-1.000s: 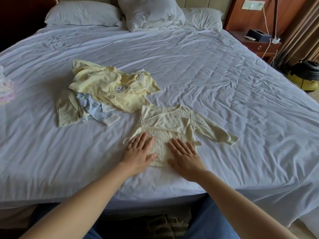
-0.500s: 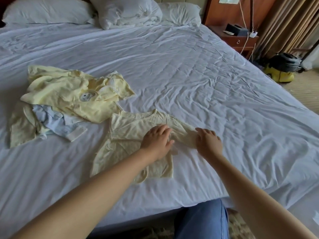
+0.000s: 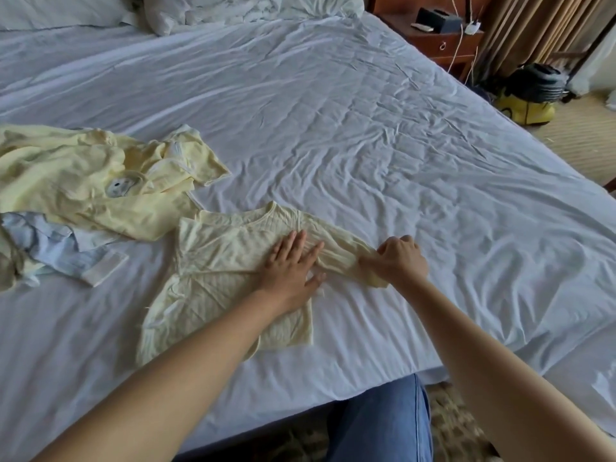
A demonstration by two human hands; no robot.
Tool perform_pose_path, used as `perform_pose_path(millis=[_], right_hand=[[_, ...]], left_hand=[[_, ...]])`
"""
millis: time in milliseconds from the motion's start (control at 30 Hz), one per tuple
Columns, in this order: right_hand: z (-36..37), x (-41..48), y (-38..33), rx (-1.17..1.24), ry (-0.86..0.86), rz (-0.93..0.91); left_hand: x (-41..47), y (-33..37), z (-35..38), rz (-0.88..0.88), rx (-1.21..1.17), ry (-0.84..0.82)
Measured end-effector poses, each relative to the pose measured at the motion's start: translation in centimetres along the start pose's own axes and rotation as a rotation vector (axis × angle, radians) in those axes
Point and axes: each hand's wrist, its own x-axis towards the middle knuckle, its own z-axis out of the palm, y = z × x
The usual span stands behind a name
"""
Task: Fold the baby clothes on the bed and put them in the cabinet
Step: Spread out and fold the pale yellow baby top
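Grip: pinches the cuff end of the sleeve (image 3: 336,253) in the right hand (image 3: 401,261), fingers curled round the bunched fabric, knuckles up, forearm entering from lower right. Presses the left hand (image 3: 290,266) flat on the cream baby top (image 3: 226,275) where the sleeve joins it, fingers straight and slightly spread, thumb out, forearm entering from lower left.

Hands: 2, near each other, not touching, with the sleeve drawn out between them.

Top: 1, spread flat on the white bed (image 3: 383,145) near its front edge, neckline pointing away.

Just beside the top, to its left: a heap of unfolded clothes. Pale yellow garment (image 3: 76,175), one piece or more, cannot tell. Light-blue garment (image 3: 56,245), 1, with a white cuff. Round patch (image 3: 118,186) on the yellow, 1, print too blurred to read.

Well beyond the top, upper right: wooden nightstand (image 3: 443,48), 1. Dark box (image 3: 440,20) on it, 1. Yellow-and-black vacuum (image 3: 530,98) on the floor, 1.

Below the top, past the bed edge: blue-jeaned leg (image 3: 383,425), 1.
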Motion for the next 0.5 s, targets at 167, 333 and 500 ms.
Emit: perform_pose_path(millis=[167,333,500], right_hand=[[-0.3,-0.7,-0.2,0.107,-0.017,0.032],[-1.5,-1.5,0.7,0.366,-0.051,0.073],[-3.1,-2.7,-2.7,0.794,-0.005,-0.007]], left_hand=[[0.2,-0.1,-0.7,-0.016,-0.036,-0.058],[0.3,0.3,-1.8,-0.036,-0.047,-0.125],[0.5,0.0,-3.7,-0.018,-0.371,-0.113]])
